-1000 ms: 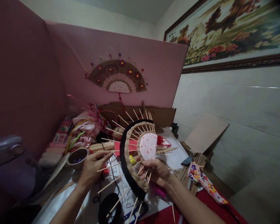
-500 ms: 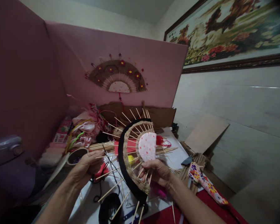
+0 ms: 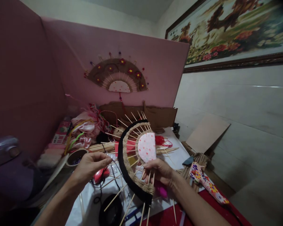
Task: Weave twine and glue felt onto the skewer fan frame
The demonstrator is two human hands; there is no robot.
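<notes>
My right hand (image 3: pixel 161 172) is closed round the lower part of a half-round woven fan (image 3: pixel 125 158). The fan has thin wooden sticks spreading outward, a tan braided band, a black outer band and a white centre patch (image 3: pixel 146 147) with red dots. My left hand (image 3: pixel 91 168) is to the left of the fan, thumb and fingers pinched together on a strand of black yarn (image 3: pixel 117 166). That strand runs down toward a black yarn ball (image 3: pixel 110 211) on the table. Some of my right fingers are hidden behind the fan.
A finished-looking fan (image 3: pixel 119 75) hangs on the pink panel. Behind my left hand are a round container (image 3: pixel 76 158) and a heap of ribbons (image 3: pixel 83 125). A flower-patterned glue gun (image 3: pixel 208 182) lies at right. Loose sticks (image 3: pixel 167 151) lie behind the fan.
The fan has turned slightly and shifted a little left. My left hand has moved slightly right, toward its black edge, with fingertips pinched. My right hand keeps its hold.
</notes>
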